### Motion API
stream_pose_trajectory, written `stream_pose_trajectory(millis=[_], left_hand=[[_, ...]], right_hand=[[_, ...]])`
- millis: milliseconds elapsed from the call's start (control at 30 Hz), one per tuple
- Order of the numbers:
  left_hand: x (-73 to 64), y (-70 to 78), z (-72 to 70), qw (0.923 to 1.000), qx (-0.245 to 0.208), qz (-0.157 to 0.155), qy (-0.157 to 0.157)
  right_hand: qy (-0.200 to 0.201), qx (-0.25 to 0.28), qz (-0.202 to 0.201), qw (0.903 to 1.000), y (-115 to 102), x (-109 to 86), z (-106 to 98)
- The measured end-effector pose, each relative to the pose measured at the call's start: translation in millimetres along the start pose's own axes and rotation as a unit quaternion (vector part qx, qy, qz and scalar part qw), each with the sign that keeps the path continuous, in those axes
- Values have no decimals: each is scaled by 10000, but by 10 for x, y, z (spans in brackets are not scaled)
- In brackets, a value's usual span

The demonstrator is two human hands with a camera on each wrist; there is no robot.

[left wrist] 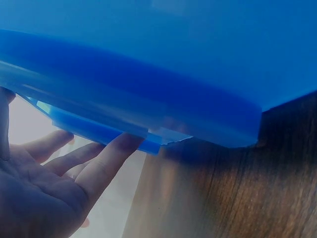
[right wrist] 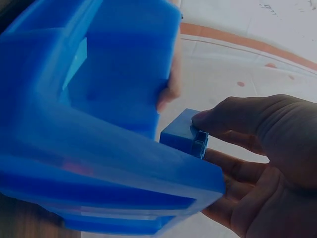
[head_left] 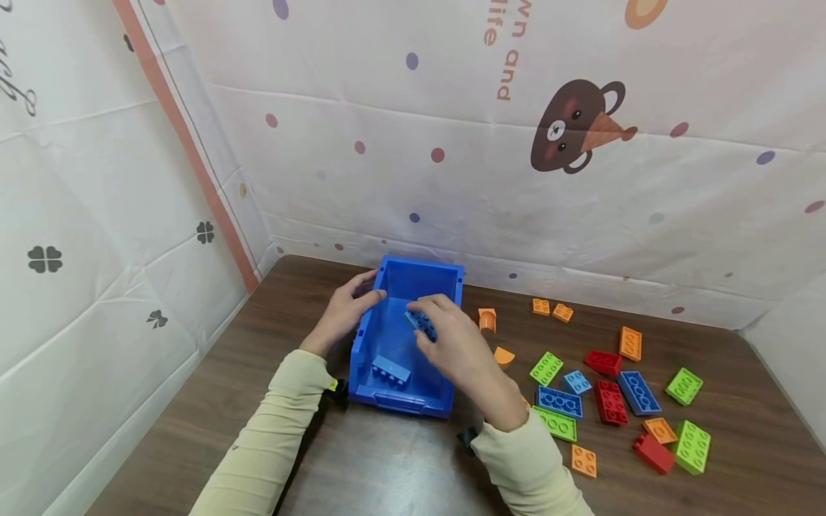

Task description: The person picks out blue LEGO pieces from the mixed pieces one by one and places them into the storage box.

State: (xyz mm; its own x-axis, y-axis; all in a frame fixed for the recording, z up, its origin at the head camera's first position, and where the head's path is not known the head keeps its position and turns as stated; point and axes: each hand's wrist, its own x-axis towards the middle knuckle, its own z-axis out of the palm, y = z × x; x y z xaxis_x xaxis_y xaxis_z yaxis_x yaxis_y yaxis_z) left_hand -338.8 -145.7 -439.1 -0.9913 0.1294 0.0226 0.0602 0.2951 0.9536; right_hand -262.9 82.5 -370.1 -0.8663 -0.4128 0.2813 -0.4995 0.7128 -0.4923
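A blue plastic bin (head_left: pixel 422 276) stands on the table with one blue toy brick (head_left: pixel 390 371) lying on its floor near the front. My left hand (head_left: pixel 346 309) grips the bin's left wall, thumb over the rim and fingers outside, as the left wrist view shows its fingers (left wrist: pixel 106 163) against the outer side. My right hand (head_left: pixel 454 344) pinches a second blue toy brick (right wrist: pixel 181 134) between thumb and fingers. Seen from the head, that brick is over the bin's interior; the right wrist view has it just above the wall's edge.
Loose toy bricks lie right of the bin: several green ones (head_left: pixel 693 446), red ones (head_left: pixel 610 403), blue ones (head_left: pixel 637 393) and orange ones (head_left: pixel 584 460). An orange curved piece (head_left: pixel 487 319) sits close to the bin's right wall. A printed cloth (head_left: pixel 361 186) hangs behind the dark wooden table (head_left: pixel 213 401).
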Motion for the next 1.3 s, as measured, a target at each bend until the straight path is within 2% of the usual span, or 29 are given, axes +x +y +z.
stream_pose_trajectory(millis=[267,433,867,1133,1300], left_hand=[[2,-12,-24,10000,-34,47,17],[-3,-7,-37,10000,-34,67,25],[-4,3,-38,9999,-133,62,53],[-2,-17,-21,10000,-68,54,34],[-2,-19,-12,9999,-103,34,-11]], right_hand=[[-369,-335,-101,9987,-13,22,84],[-451,-483,-369,9971,-29,24,150],[-348,-832,-720,9933,-15,34,288],[-305,-810,-693,9938,58,53,323],[-442,-859,-834,9918,85,63,305]])
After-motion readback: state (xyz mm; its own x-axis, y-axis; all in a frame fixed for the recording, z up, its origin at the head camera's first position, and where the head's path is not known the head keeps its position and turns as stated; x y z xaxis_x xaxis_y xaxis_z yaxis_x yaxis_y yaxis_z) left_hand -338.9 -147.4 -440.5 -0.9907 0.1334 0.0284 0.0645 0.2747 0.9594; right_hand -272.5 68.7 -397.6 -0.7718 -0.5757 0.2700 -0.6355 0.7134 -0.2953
